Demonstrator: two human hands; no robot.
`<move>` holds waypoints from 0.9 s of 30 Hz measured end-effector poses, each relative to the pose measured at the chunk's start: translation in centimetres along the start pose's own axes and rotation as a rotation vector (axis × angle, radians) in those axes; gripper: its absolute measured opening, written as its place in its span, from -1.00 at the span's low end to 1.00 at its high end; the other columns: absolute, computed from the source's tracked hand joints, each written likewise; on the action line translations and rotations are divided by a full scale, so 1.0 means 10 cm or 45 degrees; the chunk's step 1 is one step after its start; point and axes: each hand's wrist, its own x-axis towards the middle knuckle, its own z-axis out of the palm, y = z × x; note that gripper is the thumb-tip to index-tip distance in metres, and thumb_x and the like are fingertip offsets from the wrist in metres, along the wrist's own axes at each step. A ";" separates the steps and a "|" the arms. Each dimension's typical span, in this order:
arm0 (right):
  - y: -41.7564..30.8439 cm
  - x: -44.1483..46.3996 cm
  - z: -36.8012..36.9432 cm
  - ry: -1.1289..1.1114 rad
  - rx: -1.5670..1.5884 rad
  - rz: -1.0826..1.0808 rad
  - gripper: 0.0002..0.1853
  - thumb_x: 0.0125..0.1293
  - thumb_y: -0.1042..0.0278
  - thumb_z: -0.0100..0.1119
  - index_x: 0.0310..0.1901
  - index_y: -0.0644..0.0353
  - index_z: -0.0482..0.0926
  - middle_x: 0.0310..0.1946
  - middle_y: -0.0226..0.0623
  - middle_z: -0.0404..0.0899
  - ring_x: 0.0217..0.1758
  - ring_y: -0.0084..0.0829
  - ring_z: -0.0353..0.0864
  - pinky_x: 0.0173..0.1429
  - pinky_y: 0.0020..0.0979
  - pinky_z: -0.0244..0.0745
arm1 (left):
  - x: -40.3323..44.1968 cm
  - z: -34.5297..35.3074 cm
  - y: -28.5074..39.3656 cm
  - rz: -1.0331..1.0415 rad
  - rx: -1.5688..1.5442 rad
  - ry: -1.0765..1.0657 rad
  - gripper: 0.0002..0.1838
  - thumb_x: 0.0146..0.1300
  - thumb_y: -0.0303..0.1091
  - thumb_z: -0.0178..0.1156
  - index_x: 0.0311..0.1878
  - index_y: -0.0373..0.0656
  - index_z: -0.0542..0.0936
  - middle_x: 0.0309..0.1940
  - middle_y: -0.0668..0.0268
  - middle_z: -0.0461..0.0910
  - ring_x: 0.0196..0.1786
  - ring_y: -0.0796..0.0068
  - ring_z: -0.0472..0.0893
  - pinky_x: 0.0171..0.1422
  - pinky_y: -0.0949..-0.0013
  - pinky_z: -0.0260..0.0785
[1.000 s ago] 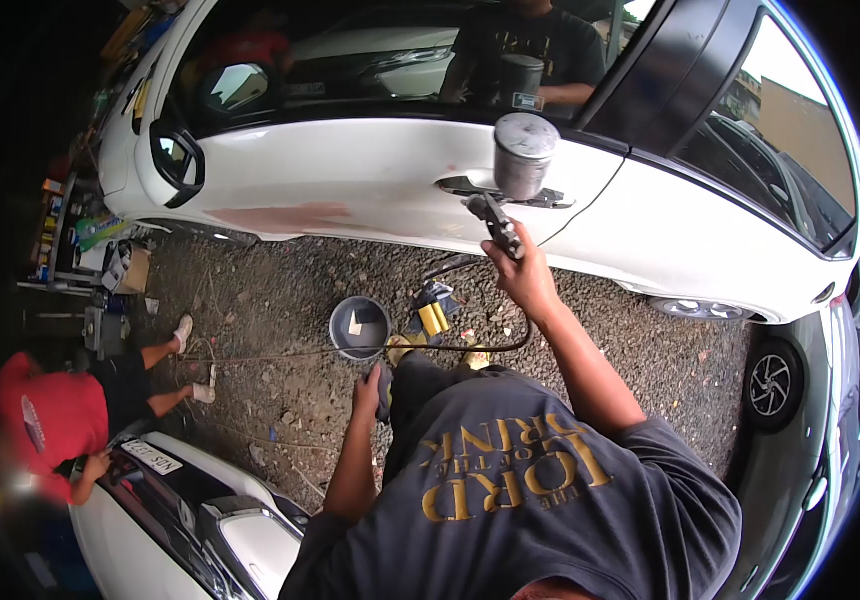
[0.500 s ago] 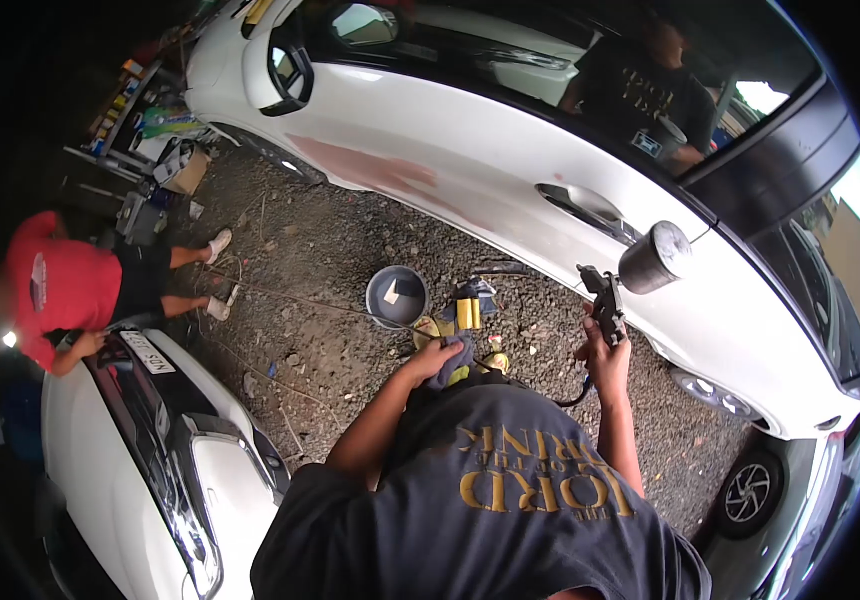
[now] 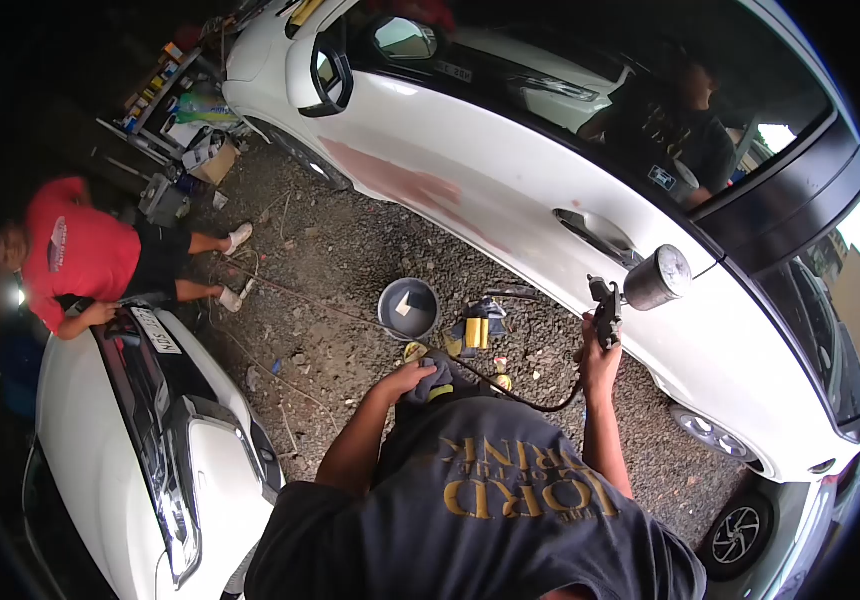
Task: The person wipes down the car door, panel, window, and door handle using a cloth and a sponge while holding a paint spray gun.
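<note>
In my right hand (image 3: pixel 600 358) is a spray gun (image 3: pixel 606 312), gripped by its handle with my fingers wrapped round it. Its metal cup (image 3: pixel 658 278) points toward the white car (image 3: pixel 510 190), near the door handle. A dark air hose (image 3: pixel 540 406) curves from the gun across the front of my body. My left hand (image 3: pixel 408 380) is closed on a dark grey cloth (image 3: pixel 440 378) close to my waist. Farther along the car's side, a reddish-brown patch (image 3: pixel 390 178) covers the lower panel.
A grey bucket (image 3: pixel 387 300) and a yellow object (image 3: pixel 476 334) stand on the gravel ahead of me. At the left, a person in a red shirt (image 3: pixel 90 245) leans over another white car (image 3: pixel 100 420). A cluttered shelf (image 3: pixel 165 95) is behind, and cords cross the ground.
The whole view has shifted slightly, moving the cars and bucket within the frame. My right hand still holds the spray gun up, and my left hand with the cloth sits a little farther left.
</note>
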 end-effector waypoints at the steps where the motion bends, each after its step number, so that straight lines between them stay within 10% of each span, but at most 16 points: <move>1: 0.01 0.01 0.00 -0.003 0.020 0.011 -0.67 0.49 0.21 0.31 0.13 0.20 0.57 -0.47 -0.50 0.46 -0.61 -0.62 0.42 -0.51 -0.48 0.37 | -0.04 0.00 0.07 -0.004 0.009 0.021 -0.66 0.57 -0.22 0.11 0.24 -0.19 0.62 0.11 0.30 0.73 0.13 0.45 0.70 0.26 0.36 0.53; 13: -0.20 0.13 0.35 0.270 -0.073 -0.079 -0.69 0.51 0.08 0.29 -0.02 0.16 0.54 -0.69 -0.49 0.40 -0.68 -0.61 0.40 -0.58 -0.45 0.22 | -0.17 -0.66 -0.18 -0.263 0.151 0.044 -0.65 0.27 -0.11 0.19 0.01 -0.08 0.67 -0.12 0.29 0.67 -0.15 0.42 0.63 -0.01 0.29 0.49; 18: 0.07 0.58 0.80 0.383 -0.216 -0.348 -0.75 0.50 0.17 0.30 0.01 0.10 0.51 -0.58 -0.56 0.32 -0.66 -0.64 0.26 -0.61 -0.44 0.16 | -0.74 -1.44 -0.64 -0.545 -0.581 -0.077 -0.60 0.31 -0.07 0.14 0.01 -0.14 0.70 -0.16 0.21 0.77 -0.17 0.29 0.76 0.03 0.22 0.63; 21: -0.27 0.55 1.28 0.440 -0.220 -0.190 -0.67 0.48 0.08 0.34 -0.01 0.12 0.48 -0.57 -0.50 0.37 -0.66 -0.60 0.31 -0.59 -0.40 0.23 | -1.09 -2.12 -1.12 -0.237 -0.965 0.003 -0.57 0.36 -0.11 0.07 0.12 -0.17 0.66 -0.02 0.17 0.76 0.00 0.24 0.77 0.21 0.18 0.63; 22: -0.27 0.60 1.36 0.413 -0.239 -0.139 -0.26 0.43 -0.06 0.35 0.44 0.25 0.36 -0.58 -0.27 0.51 -0.63 -0.46 0.48 -0.49 -0.32 0.40 | -1.28 -2.23 -1.14 -0.136 -0.998 0.033 -0.57 0.37 -0.13 0.06 0.15 -0.17 0.64 0.00 0.17 0.76 0.02 0.24 0.76 0.23 0.16 0.62; 27: -0.53 0.60 1.90 0.428 -0.309 -0.098 -0.30 0.38 -0.06 0.31 0.43 0.17 0.43 -0.53 -0.22 0.58 -0.57 -0.33 0.63 -0.36 -0.26 0.54 | -1.90 -3.11 -1.59 -0.117 -1.135 0.105 -0.57 0.41 -0.12 0.01 0.17 -0.14 0.63 0.06 0.19 0.73 0.08 0.24 0.74 0.23 0.13 0.60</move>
